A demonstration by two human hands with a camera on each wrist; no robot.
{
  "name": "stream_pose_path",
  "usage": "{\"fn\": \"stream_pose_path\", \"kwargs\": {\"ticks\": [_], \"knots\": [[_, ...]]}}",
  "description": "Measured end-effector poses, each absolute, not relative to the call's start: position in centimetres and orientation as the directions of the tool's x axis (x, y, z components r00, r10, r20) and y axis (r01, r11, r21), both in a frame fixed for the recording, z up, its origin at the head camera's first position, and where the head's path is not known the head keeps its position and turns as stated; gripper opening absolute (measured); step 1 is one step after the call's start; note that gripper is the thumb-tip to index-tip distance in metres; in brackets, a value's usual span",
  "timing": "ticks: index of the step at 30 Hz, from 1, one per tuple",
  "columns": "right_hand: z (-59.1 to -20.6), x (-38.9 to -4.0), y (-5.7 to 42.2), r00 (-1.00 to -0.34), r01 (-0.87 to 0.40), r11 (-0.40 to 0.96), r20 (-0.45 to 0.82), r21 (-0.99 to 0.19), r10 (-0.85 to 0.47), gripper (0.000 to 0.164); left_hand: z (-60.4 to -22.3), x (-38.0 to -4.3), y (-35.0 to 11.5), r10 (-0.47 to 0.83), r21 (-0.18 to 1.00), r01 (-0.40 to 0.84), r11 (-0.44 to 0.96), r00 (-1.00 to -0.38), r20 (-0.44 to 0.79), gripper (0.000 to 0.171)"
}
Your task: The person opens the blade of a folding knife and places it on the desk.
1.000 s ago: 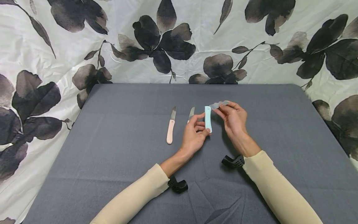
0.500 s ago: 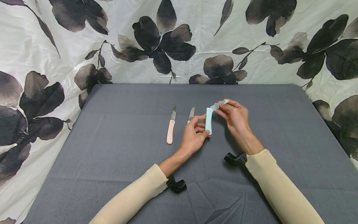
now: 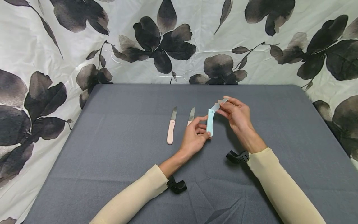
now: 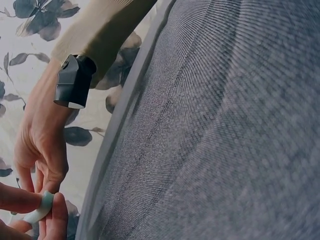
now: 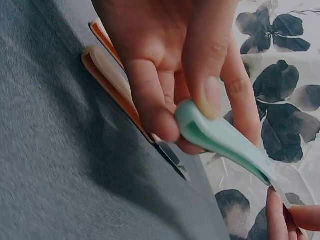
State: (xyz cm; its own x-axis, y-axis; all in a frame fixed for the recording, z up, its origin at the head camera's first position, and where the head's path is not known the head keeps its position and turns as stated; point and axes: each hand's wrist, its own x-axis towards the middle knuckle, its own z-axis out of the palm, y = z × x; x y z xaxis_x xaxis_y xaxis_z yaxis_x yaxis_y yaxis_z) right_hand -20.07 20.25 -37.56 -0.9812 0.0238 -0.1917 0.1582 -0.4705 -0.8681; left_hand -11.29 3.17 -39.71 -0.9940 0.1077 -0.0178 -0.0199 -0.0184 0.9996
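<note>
A folding knife with a mint handle (image 3: 209, 124) is held above the table between both hands. My left hand (image 3: 194, 137) grips the handle near its butt end, thumb on one side, as the right wrist view shows up close. Partly swung out, the blade (image 3: 217, 106) slants up to the right from the handle's top. My right hand (image 3: 237, 115) pinches this blade near its tip between thumb and fingers. Left of the hands lies a pink-handled folding knife (image 3: 170, 132), blade out. Beside it is a second knife (image 3: 191, 114), its handle mostly hidden behind my left hand.
A grey cloth covers the table (image 3: 112, 133), creased near the front. Behind and beside it hangs a white curtain (image 3: 212, 18) with dark flowers. Black wrist cameras (image 3: 177, 185) sit at both sleeve cuffs.
The mint knife's blade has swung further out, more in line with its handle. My right hand has moved slightly up and right with it; the left hand has shifted slightly right.
</note>
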Motion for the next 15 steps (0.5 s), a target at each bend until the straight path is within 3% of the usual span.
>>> {"fn": "stream_pose_path", "kwargs": {"ticks": [15], "knots": [[-37.9, -20.5, 21.7, -0.977, 0.214, -0.357, -0.198, -0.909, -0.081, 0.027, -40.5, -10.6, 3.6, 0.119, 1.000, -0.029, -0.010, -0.992, -0.027, 0.060]]}}
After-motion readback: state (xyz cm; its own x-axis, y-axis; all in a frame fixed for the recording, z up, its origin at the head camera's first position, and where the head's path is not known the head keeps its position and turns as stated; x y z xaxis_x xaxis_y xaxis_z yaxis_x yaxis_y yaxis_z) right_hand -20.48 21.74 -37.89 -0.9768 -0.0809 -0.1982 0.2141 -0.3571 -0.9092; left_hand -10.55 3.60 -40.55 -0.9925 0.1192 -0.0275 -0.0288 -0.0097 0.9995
